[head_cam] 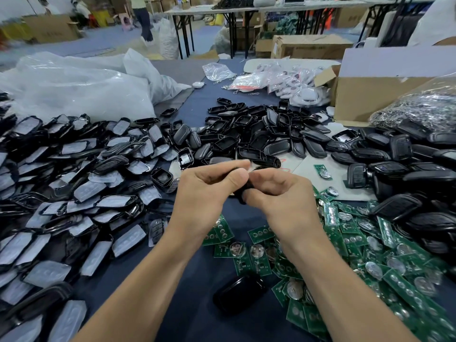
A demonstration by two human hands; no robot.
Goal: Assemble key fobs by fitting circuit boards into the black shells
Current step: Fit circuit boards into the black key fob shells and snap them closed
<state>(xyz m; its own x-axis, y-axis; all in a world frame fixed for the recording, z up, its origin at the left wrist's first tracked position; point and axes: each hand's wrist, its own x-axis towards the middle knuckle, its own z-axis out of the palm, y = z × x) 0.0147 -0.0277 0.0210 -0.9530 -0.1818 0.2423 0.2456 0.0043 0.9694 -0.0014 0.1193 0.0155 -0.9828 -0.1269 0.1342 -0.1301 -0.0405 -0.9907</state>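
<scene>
A: Field, largest first?
B: Table (197,322) under a dark blue cloth. Far left, clear plastic bags (74,82), bulky and crumpled. In front of them, along the left side, a heap of shell halves with grey pads (61,181).

A: Right side?
B: A cardboard box (370,95) at the back. In front of it, a heap of closed black fobs (407,169). Near right, a spread of green circuit boards (370,255), several carrying round silver cells, overlapping each other.

A: Centre?
B: A pile of open black shells (259,134), beyond the hands.

A: Hands?
B: Both raised over the cloth at mid-table, knuckles toward the camera. Left hand (207,193) has its fingers curled and its thumb pressed forward. Right hand (278,193) is curled the same way. Together they grip one black shell (243,190) between them. Most of it is hidden by the fingers, so I cannot tell whether a board sits inside.

A: Loose items?
B: A single glossy black shell (239,294) lies on the cloth between the forearms, just beside the boards. One lone board (322,172) lies apart on a pale sheet right of the hands.
</scene>
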